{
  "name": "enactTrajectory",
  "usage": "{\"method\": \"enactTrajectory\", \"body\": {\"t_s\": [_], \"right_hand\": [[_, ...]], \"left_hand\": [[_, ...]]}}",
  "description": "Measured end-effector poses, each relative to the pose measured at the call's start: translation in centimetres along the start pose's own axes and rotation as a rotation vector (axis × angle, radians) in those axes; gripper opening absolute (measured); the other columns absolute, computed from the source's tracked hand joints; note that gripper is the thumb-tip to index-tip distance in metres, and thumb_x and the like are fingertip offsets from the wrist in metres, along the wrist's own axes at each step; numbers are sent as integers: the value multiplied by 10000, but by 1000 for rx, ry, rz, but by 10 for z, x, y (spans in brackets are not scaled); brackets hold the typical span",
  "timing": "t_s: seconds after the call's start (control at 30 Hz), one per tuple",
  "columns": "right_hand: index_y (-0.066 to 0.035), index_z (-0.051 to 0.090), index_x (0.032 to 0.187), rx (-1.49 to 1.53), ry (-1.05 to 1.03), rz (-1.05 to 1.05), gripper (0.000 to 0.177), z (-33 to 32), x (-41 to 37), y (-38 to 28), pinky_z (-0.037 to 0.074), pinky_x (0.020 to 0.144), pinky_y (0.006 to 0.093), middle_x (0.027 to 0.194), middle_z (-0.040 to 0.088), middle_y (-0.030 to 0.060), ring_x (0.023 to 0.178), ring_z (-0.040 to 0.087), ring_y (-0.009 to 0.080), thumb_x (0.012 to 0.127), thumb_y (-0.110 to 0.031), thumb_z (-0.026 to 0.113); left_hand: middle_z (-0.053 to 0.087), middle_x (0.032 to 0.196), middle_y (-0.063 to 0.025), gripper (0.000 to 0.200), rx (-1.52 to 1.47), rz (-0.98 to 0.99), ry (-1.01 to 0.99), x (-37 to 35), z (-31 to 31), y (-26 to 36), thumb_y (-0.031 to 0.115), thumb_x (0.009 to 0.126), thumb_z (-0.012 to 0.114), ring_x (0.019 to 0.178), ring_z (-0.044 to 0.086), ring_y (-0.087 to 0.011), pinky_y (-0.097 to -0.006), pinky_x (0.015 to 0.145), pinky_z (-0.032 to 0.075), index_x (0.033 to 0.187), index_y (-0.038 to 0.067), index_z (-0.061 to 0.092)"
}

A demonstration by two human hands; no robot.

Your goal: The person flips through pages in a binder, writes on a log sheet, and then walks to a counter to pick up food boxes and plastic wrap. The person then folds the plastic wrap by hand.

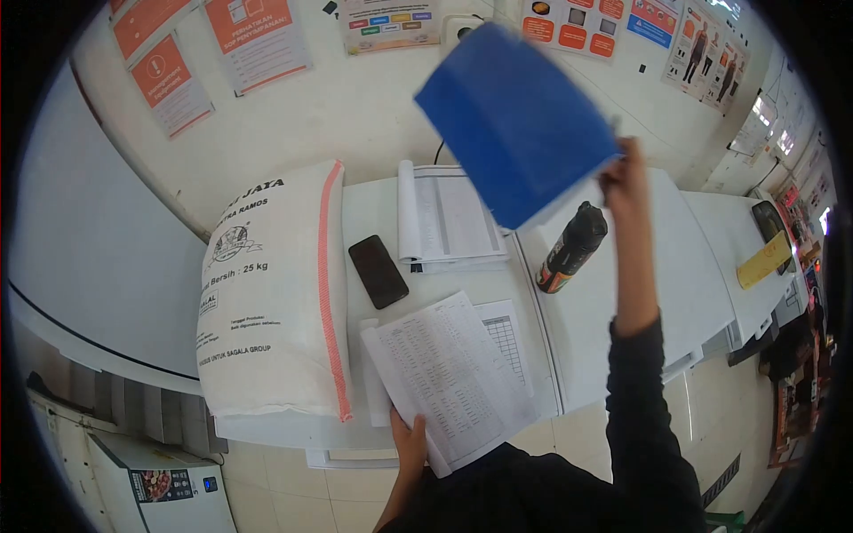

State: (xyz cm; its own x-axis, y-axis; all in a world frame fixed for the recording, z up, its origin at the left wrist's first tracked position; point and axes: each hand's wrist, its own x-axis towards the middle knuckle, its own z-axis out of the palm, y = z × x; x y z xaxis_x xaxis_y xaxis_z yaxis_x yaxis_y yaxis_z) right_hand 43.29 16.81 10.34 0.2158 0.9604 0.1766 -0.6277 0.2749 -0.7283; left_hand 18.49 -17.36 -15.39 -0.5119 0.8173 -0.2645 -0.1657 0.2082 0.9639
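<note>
Aloft, right hand (624,174) pinches folder (515,120) edge above table (622,306).

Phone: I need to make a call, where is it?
The phone lies flat on the table, left of centre in the head view, between the sack and the open binder.

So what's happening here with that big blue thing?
A person at a white counter holds a blue folder high in the air with the right hand. The left hand grips printed sheets at the counter's near edge. Also on the counter are a big white sack, a black phone, an open book of papers and a dark bottle.
</note>
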Motion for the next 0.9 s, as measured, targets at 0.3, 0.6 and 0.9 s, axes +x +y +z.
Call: {"method": "enactTrajectory", "body": {"t_s": [0.3, 0.6, 0.9], "right_hand": [[-71, 535, 812, -159, 221, -497, 122, -153, -115, -239, 387, 491, 166, 678, 540, -22, 510, 396, 44, 894, -159, 517], [114, 444, 1211, -1573, 193, -296, 374, -332, -166, -64, 374, 969, 341, 1200, 527, 212, 1132, 504, 258, 858, -9, 454], [2, 453, 1115, -1830, -52, 50, 431, -301, -219, 18, 468, 717, 381, 1000, 541, 187, 856, 570, 345, 706, -27, 588]], "left_hand": [[459, 1103, -268, 460, 282, 97, -43, 27, 25, 3, 55, 817, 548, 1094, 455, -328, -381, 964, 331, 1174, -59, 281], [359, 1256, -253, 566, 1090, 522, -18, 94, 44, 85, 139, 779, 627, 1192, 320, -382, -460, 994, 283, 1236, -61, 359], [460, 1158, -281, 577, 848, 609, 86, 336, 124, 117, 270, 760, 666, 1065, 465, -425, -446, 913, 394, 1152, -82, 431]]}}
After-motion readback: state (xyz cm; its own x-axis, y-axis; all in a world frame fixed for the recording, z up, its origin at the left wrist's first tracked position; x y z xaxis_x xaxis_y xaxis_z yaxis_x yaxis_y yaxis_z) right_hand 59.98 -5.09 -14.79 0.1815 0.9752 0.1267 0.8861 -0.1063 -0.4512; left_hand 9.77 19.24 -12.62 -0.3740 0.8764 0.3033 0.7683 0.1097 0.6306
